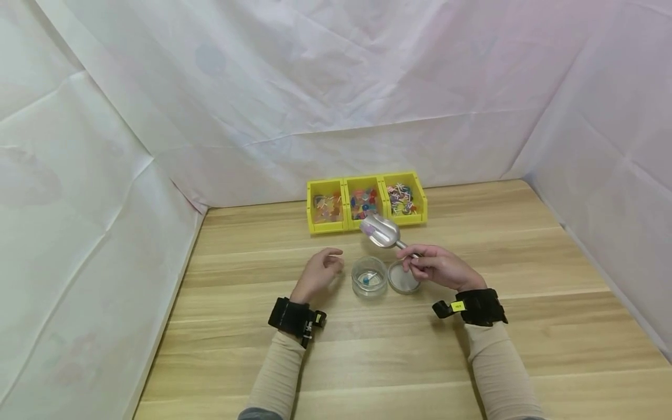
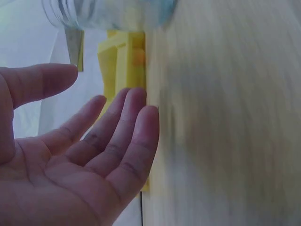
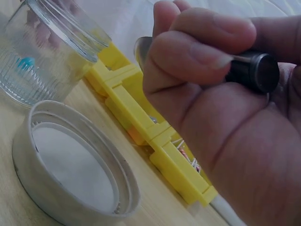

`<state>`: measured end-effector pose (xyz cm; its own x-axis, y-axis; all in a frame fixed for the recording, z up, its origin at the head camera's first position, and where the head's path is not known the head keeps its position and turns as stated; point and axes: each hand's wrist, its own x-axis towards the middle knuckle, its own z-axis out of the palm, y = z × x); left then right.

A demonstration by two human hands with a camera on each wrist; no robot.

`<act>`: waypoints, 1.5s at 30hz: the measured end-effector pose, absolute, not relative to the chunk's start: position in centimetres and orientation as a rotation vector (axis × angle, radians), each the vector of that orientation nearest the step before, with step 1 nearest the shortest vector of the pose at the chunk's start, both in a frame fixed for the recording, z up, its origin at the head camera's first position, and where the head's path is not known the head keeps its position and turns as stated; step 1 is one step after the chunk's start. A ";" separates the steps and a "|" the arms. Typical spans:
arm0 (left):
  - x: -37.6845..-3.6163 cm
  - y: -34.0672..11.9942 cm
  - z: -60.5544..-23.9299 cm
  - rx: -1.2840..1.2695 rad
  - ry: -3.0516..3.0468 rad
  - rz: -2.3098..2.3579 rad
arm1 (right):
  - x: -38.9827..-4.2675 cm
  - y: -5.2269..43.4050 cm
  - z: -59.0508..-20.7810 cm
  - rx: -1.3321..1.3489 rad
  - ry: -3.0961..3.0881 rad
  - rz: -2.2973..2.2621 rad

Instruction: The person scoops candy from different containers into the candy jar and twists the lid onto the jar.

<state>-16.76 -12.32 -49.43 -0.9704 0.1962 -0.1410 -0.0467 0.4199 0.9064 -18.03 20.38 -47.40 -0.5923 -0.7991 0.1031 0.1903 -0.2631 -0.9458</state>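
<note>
A small clear glass jar (image 1: pixel 370 277) stands on the wooden table (image 1: pixel 525 245) with a blue item at its bottom. Its white lid (image 1: pixel 403 278) lies upside down just to its right. My right hand (image 1: pixel 438 266) grips the handle of a metal scoop (image 1: pixel 381 231), whose bowl hovers above and behind the jar with something pale in it. In the right wrist view my fingers (image 3: pixel 202 52) curl round the dark handle end (image 3: pixel 256 70), with the lid (image 3: pixel 70 169) and jar (image 3: pixel 42 52) alongside. My left hand (image 1: pixel 320 273) is relaxed just left of the jar, holding nothing; its fingers (image 2: pixel 122 127) are spread.
Three joined yellow bins (image 1: pixel 366 201) of small colourful items stand behind the jar near the back wall. White sheeting (image 1: pixel 336 87) encloses the table at the back and both sides.
</note>
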 end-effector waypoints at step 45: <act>-15.3 -8.3 -49.4 0.456 2.420 1.354 | -17.6 23.2 -46.3 -1.011 1.151 -1.850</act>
